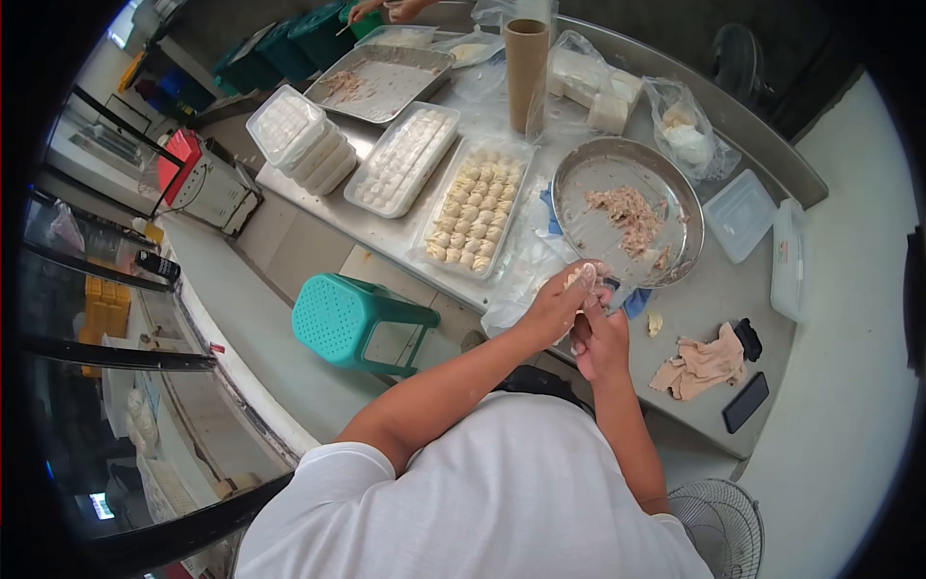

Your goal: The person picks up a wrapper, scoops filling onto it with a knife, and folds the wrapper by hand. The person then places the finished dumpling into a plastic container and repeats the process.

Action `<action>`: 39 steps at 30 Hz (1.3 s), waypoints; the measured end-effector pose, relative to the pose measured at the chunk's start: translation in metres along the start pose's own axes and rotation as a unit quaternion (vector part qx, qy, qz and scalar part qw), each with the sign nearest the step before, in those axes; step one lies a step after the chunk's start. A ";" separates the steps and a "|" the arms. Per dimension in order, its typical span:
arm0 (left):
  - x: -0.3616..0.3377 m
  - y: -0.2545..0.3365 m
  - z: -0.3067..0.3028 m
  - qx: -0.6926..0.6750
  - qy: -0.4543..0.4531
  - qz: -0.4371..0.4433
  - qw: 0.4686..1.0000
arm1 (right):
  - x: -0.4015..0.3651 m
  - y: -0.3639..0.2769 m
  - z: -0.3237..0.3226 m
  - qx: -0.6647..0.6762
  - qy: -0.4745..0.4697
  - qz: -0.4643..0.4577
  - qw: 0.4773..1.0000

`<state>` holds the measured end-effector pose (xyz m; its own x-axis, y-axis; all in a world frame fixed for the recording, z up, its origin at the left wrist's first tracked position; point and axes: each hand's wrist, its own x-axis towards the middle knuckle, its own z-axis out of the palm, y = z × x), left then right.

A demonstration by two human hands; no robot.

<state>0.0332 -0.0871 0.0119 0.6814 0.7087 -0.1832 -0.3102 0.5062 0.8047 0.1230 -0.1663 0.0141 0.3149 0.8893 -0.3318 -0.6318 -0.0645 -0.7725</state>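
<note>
Both hands meet over the near edge of the steel table, just below a round metal pan (569, 217) with pinkish minced filling (627, 214). My left hand (567, 301) is closed around a small pale dough wrapper (573, 278), mostly hidden by the fingers. Close against it, my right hand (604, 340) is curled around a thin spatula-like tool whose greyish blade (622, 292) points toward the pan. To the left stands a clear plastic tray holding rows of yellowish dumplings (475, 207). A small piece of dough (655, 324) lies right of my hands.
White-topped plastic containers (403, 159) and stacked boxes (299, 135) stand left. Farther back are a rectangular metal tray (405, 72), a cardboard tube (526, 77) and bagged dough (687, 140). A cloth (702, 365) and phone (746, 401) lie right; a green stool (338, 318) stands below. Another person's hands (400, 10) show at the top.
</note>
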 end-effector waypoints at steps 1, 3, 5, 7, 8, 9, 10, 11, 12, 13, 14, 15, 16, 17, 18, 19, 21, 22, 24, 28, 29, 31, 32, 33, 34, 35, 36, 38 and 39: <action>0.001 0.001 -0.001 -0.002 -0.007 0.022 1.000 | 0.003 0.000 0.001 0.042 0.012 -0.014 0.999; 0.003 0.017 -0.017 0.223 -0.037 0.125 0.966 | 0.008 -0.002 0.000 0.038 0.028 -0.018 0.999; 0.002 0.035 -0.027 0.429 -0.076 0.219 0.873 | 0.010 -0.002 -0.001 0.035 0.055 -0.024 0.998; 0.002 0.055 -0.031 0.470 -0.145 0.203 0.847 | 0.013 -0.002 0.000 0.034 0.065 -0.022 0.997; 0.007 0.061 -0.041 0.469 -0.153 0.202 0.846 | 0.015 0.001 0.000 0.036 0.071 -0.026 0.996; 0.018 0.064 -0.053 0.501 -0.195 0.213 0.816 | 0.018 0.005 -0.002 0.008 0.050 -0.019 0.999; 0.028 0.066 -0.067 0.529 -0.237 0.222 0.784 | 0.017 0.008 -0.002 -0.021 0.032 -0.011 0.999; 0.043 0.068 -0.085 0.561 -0.231 0.220 0.764 | 0.015 0.011 0.000 -0.019 0.045 -0.013 0.999; 0.064 0.076 -0.104 0.592 -0.226 0.220 0.742 | 0.013 0.012 0.006 -0.043 0.077 -0.027 0.996; 0.083 0.092 -0.118 0.612 -0.185 0.205 0.741 | 0.014 0.012 0.011 -0.067 0.108 -0.041 0.991; 0.104 0.107 -0.133 0.613 -0.142 0.192 0.753 | 0.013 0.014 0.011 -0.065 0.119 -0.046 0.990; 0.124 0.121 -0.145 0.617 -0.092 0.149 0.767 | 0.009 0.018 0.008 -0.077 0.139 -0.048 0.986; 0.149 0.128 -0.164 0.664 -0.069 0.173 0.724 | 0.006 0.023 0.005 -0.089 0.160 -0.049 0.982; 0.173 0.129 -0.184 0.653 -0.074 0.196 0.727 | 0.003 0.029 0.004 -0.086 0.171 -0.050 0.980; 0.193 0.130 -0.200 0.654 -0.083 0.206 0.723 | -0.002 0.034 0.002 -0.108 0.186 -0.051 0.975; 0.205 0.132 -0.205 0.651 -0.095 0.203 0.725 | -0.006 0.040 0.001 -0.130 0.202 -0.052 0.969; 0.220 0.133 -0.204 0.623 -0.093 0.120 0.767 | -0.016 0.051 0.002 -0.120 0.237 -0.049 0.963; 0.221 0.134 -0.197 0.616 -0.090 0.057 0.780 | -0.022 0.056 0.003 -0.114 0.260 -0.046 0.958; 0.227 0.126 -0.200 0.612 -0.110 0.076 0.779 | -0.031 0.067 0.006 -0.118 0.291 -0.051 0.948; 0.235 0.122 -0.204 0.670 -0.138 0.082 0.725 | -0.046 0.063 0.005 -0.208 0.313 0.000 0.927; 0.238 0.124 -0.203 0.705 -0.149 0.083 0.689 | -0.045 0.062 0.002 -0.209 0.317 -0.005 0.925; 0.234 0.131 -0.198 0.684 -0.149 0.053 0.712 | -0.045 0.063 -0.004 -0.388 0.321 -0.107 0.858; 0.231 0.132 -0.195 0.663 -0.147 0.023 0.733 | -0.045 0.062 -0.009 -0.389 0.323 -0.105 0.856; 0.230 0.128 -0.194 0.661 -0.148 0.024 0.735 | -0.043 0.057 -0.016 -0.461 0.318 -0.144 0.816; 0.228 0.124 -0.193 0.686 -0.143 0.124 0.703 | -0.037 0.048 -0.019 -0.528 0.311 -0.183 0.769; 0.225 0.120 -0.193 0.703 -0.134 0.222 0.663 | -0.031 0.038 -0.021 -0.531 0.312 -0.184 0.766; 0.210 0.116 -0.178 0.677 -0.114 0.244 0.685 | -0.025 0.024 -0.019 -0.593 0.300 -0.188 0.723; 0.164 0.094 -0.136 0.621 -0.127 0.221 0.741 | -0.005 0.005 -0.020 -0.654 0.280 -0.190 0.676; 0.139 0.078 -0.118 0.588 -0.160 0.178 0.772 | 0.010 -0.004 -0.022 -0.697 0.276 -0.193 0.633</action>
<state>0.0251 0.1086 -0.0180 0.8792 0.4467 0.1658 0.1727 -0.6232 0.7628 0.1447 -0.1673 0.0020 0.6982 0.6912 0.1865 0.6851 -0.5695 -0.4542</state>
